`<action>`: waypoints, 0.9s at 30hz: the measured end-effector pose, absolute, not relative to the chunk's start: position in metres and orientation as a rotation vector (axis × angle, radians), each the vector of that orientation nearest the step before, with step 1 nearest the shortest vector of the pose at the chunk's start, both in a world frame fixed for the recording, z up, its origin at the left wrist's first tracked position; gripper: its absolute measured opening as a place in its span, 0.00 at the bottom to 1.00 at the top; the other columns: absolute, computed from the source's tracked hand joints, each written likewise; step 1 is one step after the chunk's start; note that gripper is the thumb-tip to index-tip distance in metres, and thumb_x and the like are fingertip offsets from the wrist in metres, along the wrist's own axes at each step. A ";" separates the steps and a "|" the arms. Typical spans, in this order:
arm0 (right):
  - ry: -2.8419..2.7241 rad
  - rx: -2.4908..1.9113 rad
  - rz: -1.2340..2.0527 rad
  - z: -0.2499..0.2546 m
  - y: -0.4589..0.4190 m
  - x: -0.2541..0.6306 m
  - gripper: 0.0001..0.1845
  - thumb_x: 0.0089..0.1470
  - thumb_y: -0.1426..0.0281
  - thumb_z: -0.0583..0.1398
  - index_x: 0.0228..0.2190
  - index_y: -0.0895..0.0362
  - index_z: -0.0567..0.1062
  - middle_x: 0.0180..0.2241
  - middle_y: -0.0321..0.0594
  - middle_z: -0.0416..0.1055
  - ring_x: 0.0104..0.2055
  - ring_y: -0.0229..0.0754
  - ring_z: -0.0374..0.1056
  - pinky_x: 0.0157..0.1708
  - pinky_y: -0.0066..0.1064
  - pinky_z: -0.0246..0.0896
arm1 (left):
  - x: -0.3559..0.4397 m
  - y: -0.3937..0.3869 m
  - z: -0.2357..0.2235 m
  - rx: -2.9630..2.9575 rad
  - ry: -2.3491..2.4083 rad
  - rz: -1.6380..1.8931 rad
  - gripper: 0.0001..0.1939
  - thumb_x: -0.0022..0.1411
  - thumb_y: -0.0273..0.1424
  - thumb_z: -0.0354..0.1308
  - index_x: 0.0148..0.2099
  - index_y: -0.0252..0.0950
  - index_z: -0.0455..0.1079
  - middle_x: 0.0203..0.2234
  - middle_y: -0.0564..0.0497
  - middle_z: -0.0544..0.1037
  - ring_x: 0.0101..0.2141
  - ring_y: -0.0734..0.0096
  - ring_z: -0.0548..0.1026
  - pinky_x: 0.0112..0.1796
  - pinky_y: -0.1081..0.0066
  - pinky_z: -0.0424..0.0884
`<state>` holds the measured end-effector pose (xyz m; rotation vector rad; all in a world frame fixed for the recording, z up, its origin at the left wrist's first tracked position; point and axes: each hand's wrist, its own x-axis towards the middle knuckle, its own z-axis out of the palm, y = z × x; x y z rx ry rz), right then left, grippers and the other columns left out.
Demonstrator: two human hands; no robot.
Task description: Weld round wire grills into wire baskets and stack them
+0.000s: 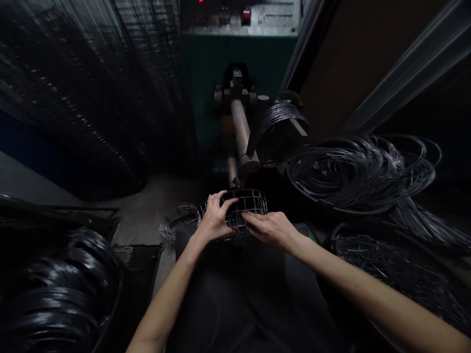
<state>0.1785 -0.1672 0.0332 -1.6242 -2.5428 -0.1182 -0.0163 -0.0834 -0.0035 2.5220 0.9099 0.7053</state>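
The left hand [214, 218] holds the left side of a round wire-mesh ring [253, 203], its fingers parted and bent around the wires. The right hand [270, 226] touches the near right side, fingers nearly straight and together; whether they pinch it I cannot tell. The ring sits before the machine's round bars [242, 130].

I see a round wire frame [236, 218], its shallow wall an open grid of thin, dark metal; it sits roughly level between my left hand [213, 218] and right hand [271, 228].
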 end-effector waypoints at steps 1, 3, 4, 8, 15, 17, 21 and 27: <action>-2.539 -1.608 -0.124 0.033 -0.167 0.179 0.18 0.59 0.68 0.54 0.50 0.55 0.73 0.45 0.43 0.75 0.25 0.38 0.72 0.18 0.27 0.54 | -0.016 -0.084 -0.003 2.522 0.911 0.706 0.43 0.40 0.38 0.72 0.58 0.40 0.60 0.58 0.37 0.54 0.58 0.42 0.56 0.58 0.41 0.51; -2.531 -1.572 -0.132 0.034 -0.169 0.179 0.18 0.58 0.68 0.54 0.50 0.55 0.73 0.46 0.43 0.75 0.24 0.38 0.72 0.18 0.28 0.54 | -0.018 -0.085 -0.004 2.521 0.909 0.707 0.43 0.41 0.38 0.72 0.59 0.41 0.59 0.58 0.38 0.54 0.59 0.42 0.55 0.58 0.40 0.50; -2.531 -1.550 -0.132 0.035 -0.170 0.180 0.18 0.58 0.68 0.54 0.50 0.55 0.73 0.46 0.43 0.75 0.25 0.38 0.72 0.18 0.28 0.55 | -0.019 -0.087 -0.005 2.521 0.908 0.710 0.44 0.41 0.38 0.72 0.59 0.41 0.58 0.59 0.38 0.54 0.59 0.42 0.55 0.58 0.39 0.50; -2.559 -1.494 -0.127 0.040 -0.171 0.182 0.18 0.58 0.68 0.55 0.48 0.54 0.74 0.45 0.42 0.76 0.25 0.38 0.72 0.20 0.27 0.56 | -0.022 -0.090 -0.007 2.511 0.905 0.741 0.45 0.41 0.39 0.72 0.59 0.41 0.58 0.59 0.37 0.52 0.60 0.43 0.53 0.59 0.40 0.48; -2.538 -1.514 -0.133 0.043 -0.156 0.189 0.17 0.57 0.68 0.56 0.48 0.51 0.74 0.45 0.39 0.75 0.27 0.38 0.73 0.21 0.26 0.57 | -0.015 -0.076 -0.001 2.499 0.898 0.768 0.43 0.40 0.37 0.72 0.58 0.38 0.60 0.58 0.38 0.53 0.59 0.44 0.55 0.59 0.42 0.50; -2.528 -1.498 -0.136 0.043 -0.151 0.191 0.17 0.56 0.69 0.57 0.47 0.51 0.75 0.46 0.39 0.75 0.28 0.39 0.74 0.21 0.25 0.58 | -0.013 -0.071 0.001 2.500 0.903 0.763 0.43 0.40 0.36 0.72 0.58 0.39 0.60 0.58 0.38 0.54 0.58 0.44 0.55 0.59 0.42 0.51; -2.548 -1.481 -0.174 0.044 -0.146 0.192 0.15 0.55 0.68 0.58 0.44 0.52 0.77 0.45 0.38 0.76 0.27 0.40 0.74 0.19 0.27 0.57 | -0.013 -0.065 0.002 2.504 0.893 0.736 0.43 0.40 0.35 0.72 0.59 0.39 0.59 0.58 0.38 0.54 0.58 0.44 0.55 0.59 0.41 0.49; -2.543 -1.477 -0.202 0.045 -0.146 0.192 0.13 0.56 0.67 0.58 0.42 0.51 0.77 0.44 0.37 0.76 0.25 0.37 0.73 0.18 0.26 0.55 | -0.014 -0.066 0.004 2.470 0.896 0.715 0.43 0.40 0.35 0.72 0.59 0.38 0.59 0.58 0.38 0.54 0.59 0.44 0.55 0.59 0.42 0.51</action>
